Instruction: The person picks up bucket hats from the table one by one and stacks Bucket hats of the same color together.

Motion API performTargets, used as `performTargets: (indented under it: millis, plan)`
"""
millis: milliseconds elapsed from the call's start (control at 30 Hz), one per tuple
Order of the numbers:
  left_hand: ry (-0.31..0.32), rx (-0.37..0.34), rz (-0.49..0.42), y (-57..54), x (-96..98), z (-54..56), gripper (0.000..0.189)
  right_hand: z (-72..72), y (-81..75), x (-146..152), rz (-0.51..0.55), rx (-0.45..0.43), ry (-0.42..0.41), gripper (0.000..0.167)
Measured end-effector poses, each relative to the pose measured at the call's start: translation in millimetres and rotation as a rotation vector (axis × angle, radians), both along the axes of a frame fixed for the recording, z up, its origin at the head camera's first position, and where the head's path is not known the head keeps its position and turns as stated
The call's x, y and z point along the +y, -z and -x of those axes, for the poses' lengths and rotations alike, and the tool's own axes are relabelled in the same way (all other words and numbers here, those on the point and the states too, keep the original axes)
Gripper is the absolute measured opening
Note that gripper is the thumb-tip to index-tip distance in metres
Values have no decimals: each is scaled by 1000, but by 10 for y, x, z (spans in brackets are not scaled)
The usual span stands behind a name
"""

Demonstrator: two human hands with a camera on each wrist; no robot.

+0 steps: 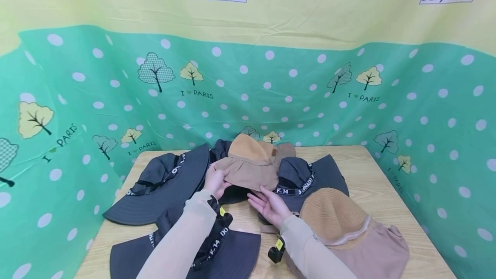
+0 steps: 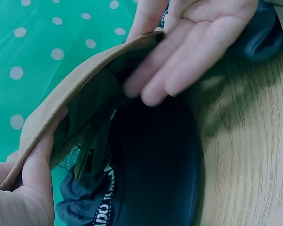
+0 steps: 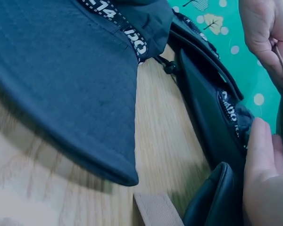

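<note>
A tan sun hat (image 1: 248, 150) with a ribbed crown and wide brim is lifted above the middle of the table. My left hand (image 1: 217, 180) pinches the left part of its brim, thumb and fingers on opposite sides. At the brim's near right edge is my right hand (image 1: 271, 206). Its thumb touches the brim while the other fingers stretch out beneath, straight and partly blurred. The left wrist view shows the brim's dark underside (image 2: 87, 106) and those right fingers (image 2: 198, 56) beside it. In the right wrist view, the left hand (image 3: 269, 33) grips the brim edge.
Dark hats with lettered bands lie around: one back left (image 1: 162, 188), one front left (image 1: 232, 253), one at right (image 1: 298, 175). Another tan hat (image 1: 333, 214) sits front right on the wooden table (image 1: 372, 175). Patterned green cloth (image 1: 267, 98) stands behind and at both sides.
</note>
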State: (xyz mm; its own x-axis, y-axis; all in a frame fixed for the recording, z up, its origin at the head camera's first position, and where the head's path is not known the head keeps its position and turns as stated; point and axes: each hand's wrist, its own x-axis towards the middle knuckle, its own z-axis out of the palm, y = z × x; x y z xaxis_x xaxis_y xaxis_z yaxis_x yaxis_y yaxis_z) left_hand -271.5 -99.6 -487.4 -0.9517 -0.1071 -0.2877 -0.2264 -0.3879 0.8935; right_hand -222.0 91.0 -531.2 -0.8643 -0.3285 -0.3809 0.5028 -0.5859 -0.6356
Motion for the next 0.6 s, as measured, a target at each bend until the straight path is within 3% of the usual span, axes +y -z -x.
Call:
performTargets:
  millis: [133,333,600]
  plan:
    - [6,14,-10,-21,-33,-43,51,0,-27,-21,37,-16,53,21]
    - [18,25,-38,-80,-169,-139,52,1,-53,6,105,14,94,29]
    - [72,26,-40,-218,-453,-278,53,51,-77,51,119,19,187,10]
